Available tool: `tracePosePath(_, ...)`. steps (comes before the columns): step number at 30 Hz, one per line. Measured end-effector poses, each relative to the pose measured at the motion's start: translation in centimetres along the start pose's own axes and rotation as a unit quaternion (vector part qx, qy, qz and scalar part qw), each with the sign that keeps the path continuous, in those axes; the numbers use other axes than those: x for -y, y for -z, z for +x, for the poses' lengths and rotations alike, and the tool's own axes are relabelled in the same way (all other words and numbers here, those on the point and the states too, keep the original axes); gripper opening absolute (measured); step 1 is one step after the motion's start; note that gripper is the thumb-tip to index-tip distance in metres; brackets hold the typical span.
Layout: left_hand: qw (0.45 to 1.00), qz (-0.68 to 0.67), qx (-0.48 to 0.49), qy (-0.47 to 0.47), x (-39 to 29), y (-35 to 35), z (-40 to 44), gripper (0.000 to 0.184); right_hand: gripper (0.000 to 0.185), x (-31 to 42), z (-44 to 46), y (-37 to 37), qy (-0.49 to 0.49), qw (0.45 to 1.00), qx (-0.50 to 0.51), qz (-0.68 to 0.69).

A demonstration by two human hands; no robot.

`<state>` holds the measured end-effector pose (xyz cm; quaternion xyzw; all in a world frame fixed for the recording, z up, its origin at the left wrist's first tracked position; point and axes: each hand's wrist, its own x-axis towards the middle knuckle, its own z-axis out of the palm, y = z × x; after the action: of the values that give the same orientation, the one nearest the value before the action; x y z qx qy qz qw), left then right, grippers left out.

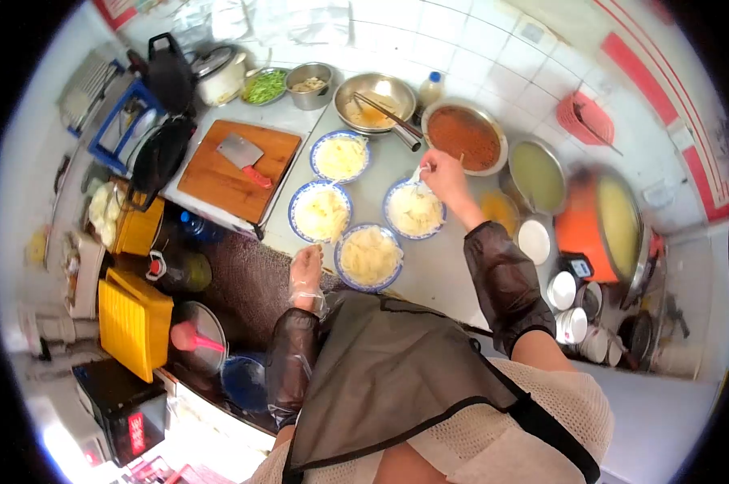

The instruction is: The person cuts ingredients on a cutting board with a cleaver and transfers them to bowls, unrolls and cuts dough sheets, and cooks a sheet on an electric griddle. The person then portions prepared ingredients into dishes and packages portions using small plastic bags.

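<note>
My right hand [445, 179], bare, is closed in a pinch on a small white utensil [420, 173], partly hidden by the fingers. It is over a blue-rimmed plate [388, 219] of pale shredded food. In a clear plastic glove, my left hand [305, 270] hovers at the counter's near edge with fingers loosely bent, and I see nothing in it. Close to that hand are a front plate [370, 287] and a left plate [296, 196], both with the same pale shreds. Another such plate [314, 155] stands farther back.
A cleaver [241, 152] lies on a wooden cutting board [203, 183] at left. Behind the plates stand a metal bowl [410, 89] with chopsticks and a basin of red sauce [463, 137]. Right are a green-liquid pot [537, 177], an orange pot [584, 230] and white bowls [562, 290].
</note>
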<state>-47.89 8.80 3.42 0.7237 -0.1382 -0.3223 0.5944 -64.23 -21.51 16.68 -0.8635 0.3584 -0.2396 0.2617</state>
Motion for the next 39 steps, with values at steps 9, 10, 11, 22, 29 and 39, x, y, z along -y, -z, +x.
tracePosePath(9, 0.997, 0.004, -0.081, -0.006, 0.5, 1.1, -3.1, 0.030, 0.015, 6.1, 10.8, -4.2, 0.130, 0.988, 0.036, 0.073)
tracePosePath(10, 0.997, 0.008, -0.075, -0.012, 0.4, 1.4, -3.6, 0.029, 0.016, 5.3, 12.2, -6.5, 0.166, 0.982, 0.065, 0.058)
tracePosePath(11, 0.997, 0.009, -0.081, -0.011, 0.4, 1.5, -3.9, 0.029, 0.017, 4.9, 12.8, -7.8, 0.201, 0.974, 0.092, 0.042)
tracePosePath(22, 0.995, 0.014, -0.094, -0.032, -0.3, -0.3, -5.1, 0.024, 0.020, -9.7, -1.7, -11.3, 0.196, 0.932, 0.182, -0.245)
tracePosePath(29, 0.997, -0.001, -0.080, -0.007, -1.5, -1.5, -5.1, 0.025, 0.022, -7.6, -0.6, -6.8, 0.086, 0.982, 0.147, -0.087)
tracePosePath(39, 0.995, 0.053, -0.083, -0.032, 0.1, -0.8, -4.3, 0.029, 0.021, 2.7, 5.4, -0.1, 0.095, 0.982, 0.159, 0.039)
